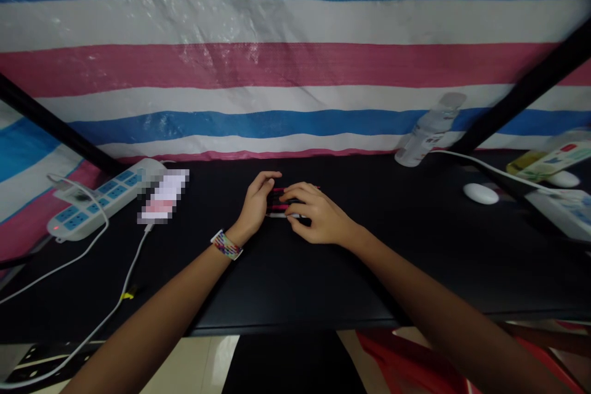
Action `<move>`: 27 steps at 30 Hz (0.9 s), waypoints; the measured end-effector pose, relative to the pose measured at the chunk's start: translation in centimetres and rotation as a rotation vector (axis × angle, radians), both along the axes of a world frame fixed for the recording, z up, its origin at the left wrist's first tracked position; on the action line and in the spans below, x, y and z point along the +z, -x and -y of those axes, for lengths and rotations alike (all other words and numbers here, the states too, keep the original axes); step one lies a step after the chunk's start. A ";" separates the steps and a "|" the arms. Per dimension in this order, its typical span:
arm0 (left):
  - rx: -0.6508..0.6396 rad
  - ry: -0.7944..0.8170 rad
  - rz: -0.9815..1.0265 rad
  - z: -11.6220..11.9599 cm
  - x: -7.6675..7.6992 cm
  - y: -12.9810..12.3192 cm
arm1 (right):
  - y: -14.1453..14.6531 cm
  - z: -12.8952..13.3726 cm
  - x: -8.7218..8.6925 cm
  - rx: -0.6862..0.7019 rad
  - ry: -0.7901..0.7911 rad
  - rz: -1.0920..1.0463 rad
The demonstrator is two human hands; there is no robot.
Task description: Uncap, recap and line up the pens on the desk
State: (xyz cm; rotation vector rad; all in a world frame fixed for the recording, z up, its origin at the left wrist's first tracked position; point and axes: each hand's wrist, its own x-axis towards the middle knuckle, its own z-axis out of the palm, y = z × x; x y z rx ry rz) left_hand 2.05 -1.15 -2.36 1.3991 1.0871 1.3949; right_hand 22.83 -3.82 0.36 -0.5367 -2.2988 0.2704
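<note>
Several slim pens or pencils (278, 207), some pink-red, one whitish, lie side by side on the black table (295, 283), between my two hands. My left hand (255, 202) stands on its edge at their left ends, fingers bent loosely toward the right, with a colourful woven band on the wrist. From the right, my right hand (316, 212) arches over their right part, its fingers spread and curved, fingertips on or just above them. Neither hand is wrapped round anything. The right ends are mostly hidden under my right hand.
A white power strip (101, 200) and a phone (164, 197) with its cable are at the left. A clear bottle (429, 132), a white mouse (481, 193) and a box-like item (563, 163) stand or lie at the right. Striped sheeting (295, 64) hangs behind the table.
</note>
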 end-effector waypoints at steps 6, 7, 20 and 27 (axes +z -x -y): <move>0.036 -0.030 -0.099 0.1 0.6 0.2 | -0.2 0.0 0.3 -0.004 0.004 0.054; 0.044 -0.040 -0.124 0.2 0.7 0.2 | -0.3 -0.1 0.2 -0.008 0.006 0.084; -0.060 -0.382 -0.476 2.1 3.1 -0.1 | -0.6 -0.6 0.1 -0.113 0.088 -0.116; 0.012 -0.345 -0.550 2.1 3.6 0.0 | -1.3 -1.8 -0.1 -0.291 0.273 -0.278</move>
